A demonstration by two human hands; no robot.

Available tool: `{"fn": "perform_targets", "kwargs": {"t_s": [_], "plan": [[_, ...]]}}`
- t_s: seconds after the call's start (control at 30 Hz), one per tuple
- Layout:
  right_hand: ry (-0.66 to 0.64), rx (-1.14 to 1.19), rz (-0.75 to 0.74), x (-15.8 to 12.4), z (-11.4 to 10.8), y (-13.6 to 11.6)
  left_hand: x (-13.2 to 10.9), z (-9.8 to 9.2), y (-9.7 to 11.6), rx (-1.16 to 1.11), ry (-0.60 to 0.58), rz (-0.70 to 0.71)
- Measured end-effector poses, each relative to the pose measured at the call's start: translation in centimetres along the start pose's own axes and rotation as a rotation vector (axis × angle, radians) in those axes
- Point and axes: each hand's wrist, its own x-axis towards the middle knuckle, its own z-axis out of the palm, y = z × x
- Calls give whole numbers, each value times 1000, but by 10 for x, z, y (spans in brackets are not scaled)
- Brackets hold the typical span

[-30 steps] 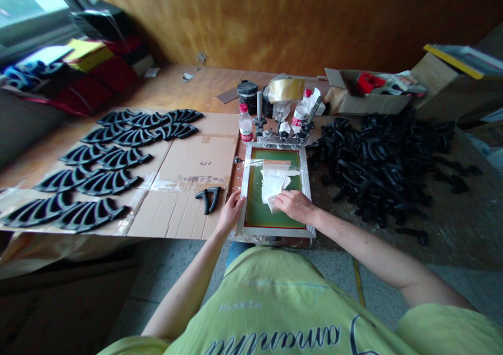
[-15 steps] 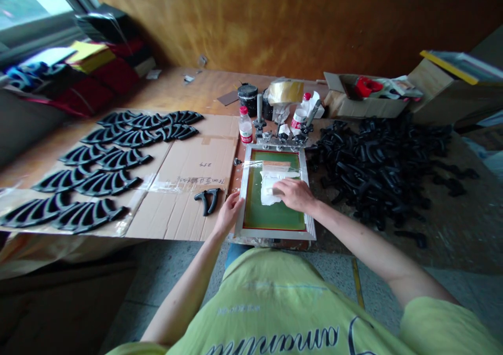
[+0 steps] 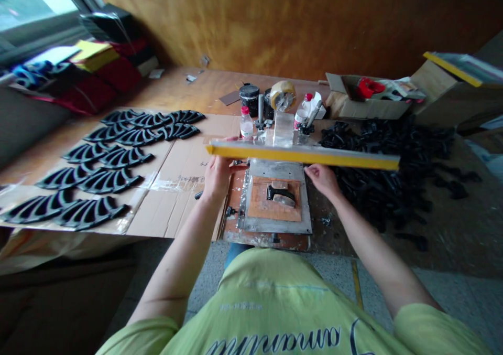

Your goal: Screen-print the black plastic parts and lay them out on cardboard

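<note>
The screen-printing frame (image 3: 302, 154) is tilted up, its long yellow front edge facing me. My left hand (image 3: 218, 174) grips it near its left end, fingers behind the edge and thumb below. Beneath it lies a metal base plate (image 3: 275, 225) carrying a wooden board (image 3: 259, 208). A black curved plastic handle (image 3: 282, 192) rests on a pale block at the board's middle. My right hand (image 3: 323, 179) is just under the frame, beside the plate's upper right corner, fingertips drawn together with nothing visible in them. A clear-wrapped block (image 3: 283, 129) shows behind the frame.
Rows of black handles (image 3: 112, 179) lie on cardboard (image 3: 173, 171) at left. A heap of black handles (image 3: 377, 187) covers the right. Behind stand red-capped bottles (image 3: 246, 123), a black tub (image 3: 249, 98), a tape roll (image 3: 282, 95) and an open carton (image 3: 367, 106).
The frame went from lying flat to tilted up, uncovering the plate and handle. My left hand rose with it. My right hand let go of the white-wrapped piece and moved right.
</note>
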Motion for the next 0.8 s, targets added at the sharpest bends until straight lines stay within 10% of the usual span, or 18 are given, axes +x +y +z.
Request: {"fn": "perform_targets", "kwargs": {"t_s": [0.17,0.27,0.33,0.5,0.57,0.8], "plan": [[-291,-135,-143,-50,53,-38,22,18,6,-28,34,33],[-370,-147,4,-55,52,-62,-21,26,-24,-11,69,-122],[-327,-108,72,-61,46,-80,-63,32,-52,19,-122,-463],[-276,86,-331,-82,41,-103,-124,29,-100,-81,-120,-743],[-274,60,-277,-82,35,-78,-117,4,-109,-11,6,-664],[-395,-373,636,-72,25,86,-70,-158,-140,702,319,-574]]}}
